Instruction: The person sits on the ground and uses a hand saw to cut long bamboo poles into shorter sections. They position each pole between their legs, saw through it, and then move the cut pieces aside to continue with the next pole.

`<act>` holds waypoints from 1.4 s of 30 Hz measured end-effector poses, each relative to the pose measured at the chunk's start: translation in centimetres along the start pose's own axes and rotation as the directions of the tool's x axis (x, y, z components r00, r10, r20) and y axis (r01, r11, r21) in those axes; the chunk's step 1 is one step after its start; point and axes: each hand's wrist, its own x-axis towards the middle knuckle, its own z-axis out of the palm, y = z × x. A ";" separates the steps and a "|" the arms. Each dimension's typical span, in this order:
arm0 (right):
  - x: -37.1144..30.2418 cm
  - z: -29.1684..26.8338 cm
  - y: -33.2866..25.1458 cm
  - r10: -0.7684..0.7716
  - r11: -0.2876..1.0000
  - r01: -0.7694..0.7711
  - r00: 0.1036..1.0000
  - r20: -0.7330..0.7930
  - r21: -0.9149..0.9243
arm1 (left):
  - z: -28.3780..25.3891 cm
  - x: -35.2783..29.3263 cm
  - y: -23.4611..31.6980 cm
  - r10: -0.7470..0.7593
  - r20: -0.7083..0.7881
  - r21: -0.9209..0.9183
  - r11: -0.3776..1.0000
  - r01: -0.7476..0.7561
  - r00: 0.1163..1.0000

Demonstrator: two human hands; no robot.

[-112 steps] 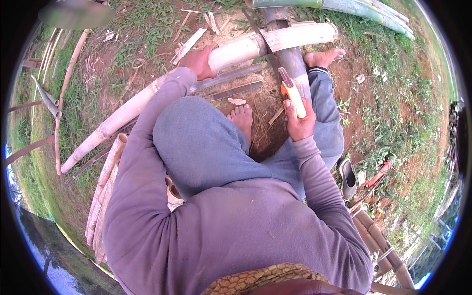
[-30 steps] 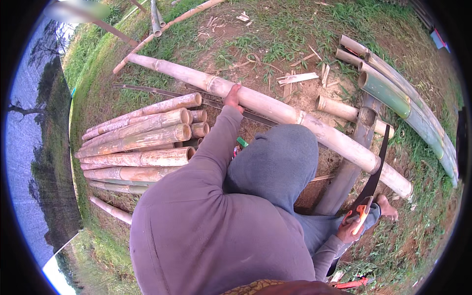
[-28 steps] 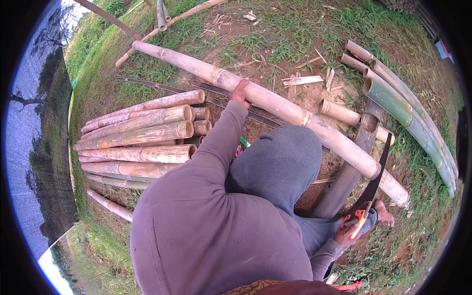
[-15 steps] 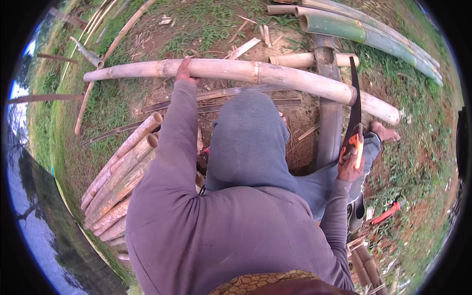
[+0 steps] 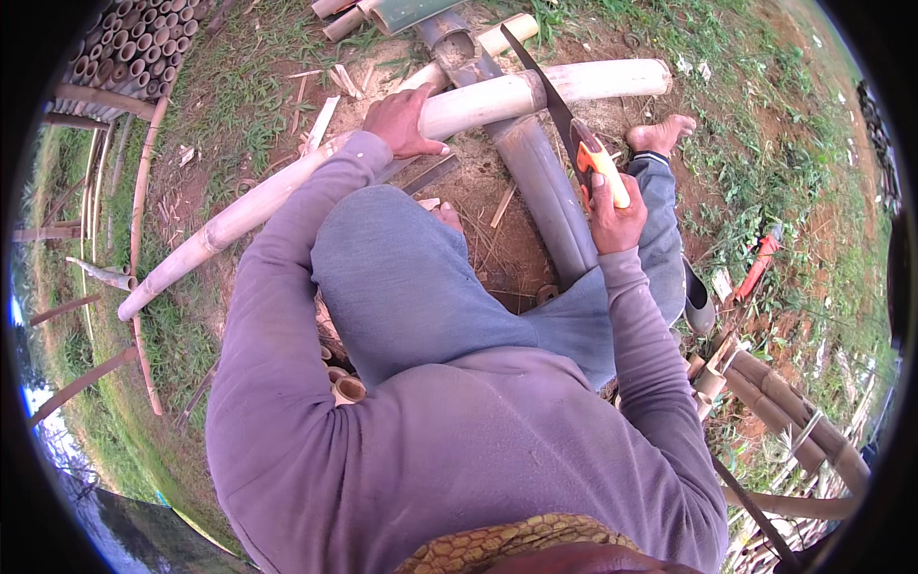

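Note:
A long pale bamboo pole (image 5: 483, 107) slants from the left up to the right, lying across a thick dark bamboo log (image 5: 543, 177). My left hand (image 5: 404, 122) grips the pole from above, thumb spread toward me and fingers over the far side. My right hand (image 5: 617, 212) is closed round the orange and yellow handle of a handsaw (image 5: 562, 113). The saw's dark blade crosses the pole beside a joint, just right of the log; how deep it sits in the bamboo cannot be made out.
A bare foot (image 5: 662, 134) is close to the pole's right end. A red-handled tool (image 5: 760, 263) lies on the grass at right. Bamboo poles (image 5: 794, 411) are stacked at lower right. Cut bamboo ends (image 5: 134, 48) are piled at far left. Green bamboo (image 5: 406, 13) lies at the top.
My view has turned, so the pole now appears slanted. My left hand has moved along the pole closer to the saw. The saw remains across the pole in my right hand.

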 end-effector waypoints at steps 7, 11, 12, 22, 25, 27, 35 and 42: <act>-2.7 0.3 2.3 -0.056 0.998 0.055 0.998 -0.019 -0.027 | -2.2 8.0 8.0 0.091 0.192 0.105 0.988 -0.113 0.977; -3.4 -0.3 4.2 0.030 0.999 -0.029 0.999 0.015 -0.022 | 1.1 10.0 11.8 -0.089 0.137 0.133 0.989 0.071 0.986; -3.5 -0.4 4.4 0.049 0.998 -0.048 0.999 0.024 -0.034 | 1.6 10.2 12.0 -0.097 0.066 0.116 0.989 0.089 0.993; -7.3 -7.8 -8.3 0.106 0.970 -0.087 0.992 0.074 -0.225 | 1.6 10.6 10.1 -0.130 0.047 0.034 0.991 0.128 0.990; -4.9 -6.0 -6.8 0.084 0.978 -0.065 0.993 0.087 -0.199 | 1.8 10.3 10.5 -0.133 0.000 0.063 0.989 0.133 0.991; 0.8 -1.3 -4.0 0.033 0.984 -0.019 0.997 0.075 -0.177 | 2.4 9.3 11.6 -0.109 -0.045 0.064 0.992 0.112 0.993; 5.9 4.8 -1.7 0.072 0.988 -0.062 0.995 0.070 -0.140 | 2.5 8.3 11.4 -0.070 -0.031 0.036 0.997 0.071 0.997; 1.5 2.0 -0.4 0.093 0.996 -0.094 0.993 0.070 0.005 | 1.5 9.6 11.0 -0.055 0.036 -0.015 0.998 0.055 0.998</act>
